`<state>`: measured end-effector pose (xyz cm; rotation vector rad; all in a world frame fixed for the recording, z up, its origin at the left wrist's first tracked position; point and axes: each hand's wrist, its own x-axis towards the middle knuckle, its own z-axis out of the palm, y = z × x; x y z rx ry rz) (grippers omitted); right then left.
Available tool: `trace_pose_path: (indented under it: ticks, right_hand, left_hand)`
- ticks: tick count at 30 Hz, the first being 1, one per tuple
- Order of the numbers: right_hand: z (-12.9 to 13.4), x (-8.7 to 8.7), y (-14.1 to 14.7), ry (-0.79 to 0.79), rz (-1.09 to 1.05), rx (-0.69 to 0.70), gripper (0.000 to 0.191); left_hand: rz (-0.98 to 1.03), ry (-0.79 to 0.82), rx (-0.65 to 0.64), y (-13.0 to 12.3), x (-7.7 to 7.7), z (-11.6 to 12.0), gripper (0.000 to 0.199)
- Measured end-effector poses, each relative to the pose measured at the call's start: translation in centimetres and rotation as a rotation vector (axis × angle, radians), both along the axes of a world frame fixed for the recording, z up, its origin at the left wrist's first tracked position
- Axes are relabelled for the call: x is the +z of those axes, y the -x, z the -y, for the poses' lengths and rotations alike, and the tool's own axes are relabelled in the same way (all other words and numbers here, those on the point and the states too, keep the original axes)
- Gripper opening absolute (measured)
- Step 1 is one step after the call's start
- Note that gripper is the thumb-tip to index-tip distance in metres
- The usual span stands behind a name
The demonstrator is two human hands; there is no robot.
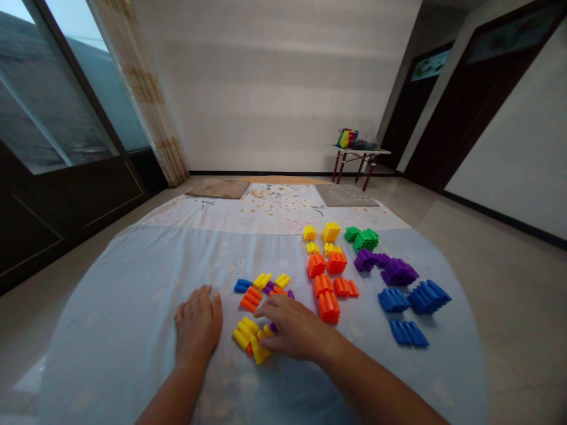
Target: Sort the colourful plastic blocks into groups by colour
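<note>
My left hand [199, 324] lies flat on the cloth with its fingers stretched out, holding nothing. To its right, my right hand [296, 327] hovers over a mixed heap of ribbed plastic blocks, thumb and forefinger apart beside the yellow blocks [247, 332]. No block is visibly gripped, though some pieces are hidden under the palm. In the same heap, an orange block [251, 298], a blue block [243, 286] and a purple block [269, 287] lie just beyond. Several orange blocks [328, 307] stand in a group right of my right hand.
Further right are groups of yellow blocks [331, 232], green blocks [365, 240], purple blocks [399, 272] and blue blocks [429, 297]. A pale blue cloth [133, 295] covers the round table. Beyond it are a brown mat [219, 188], a grey mat [348, 196] and a small table [363, 151].
</note>
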<state>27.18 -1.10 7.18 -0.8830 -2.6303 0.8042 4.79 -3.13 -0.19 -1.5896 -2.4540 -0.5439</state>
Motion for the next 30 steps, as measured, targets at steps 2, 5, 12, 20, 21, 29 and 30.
trace_pose_path:
  ticks: [2,5,12,20,21,29,30]
  right_hand:
    - [0.2,0.2,-0.1,-0.042,0.033,0.029,0.051]
    - [0.5,0.1,0.1,-0.112,0.125,0.066,0.053]
    - [0.7,-0.1,0.0,-0.19,0.102,0.11,0.044]
    - [-7.7,5.9,-5.6,-0.31,-0.138,-0.259,0.048]
    - [-9.7,6.5,-6.6,-0.339,-0.086,-0.328,0.049]
    - [-21.4,5.9,-12.1,-0.257,0.439,-0.678,0.044]
    - [-22.1,5.4,-12.4,-0.248,0.461,-0.687,0.044]
  left_hand:
    - [-0.001,0.006,0.002,-0.1,0.0,0.0,0.055]
    - [-0.021,0.013,0.0,-0.1,0.1,0.0,0.055]
    - [-0.03,0.032,-0.003,0.4,-0.2,-0.1,0.056]
    - [-0.023,0.055,-0.014,1.3,-1.0,-0.8,0.063]
    - [-0.011,0.064,-0.006,1.4,-1.0,-0.8,0.063]
    - [-0.053,0.107,0.0,2.0,-1.8,-1.1,0.069]
    - [-0.065,0.097,0.001,2.2,-2.0,-1.1,0.068]
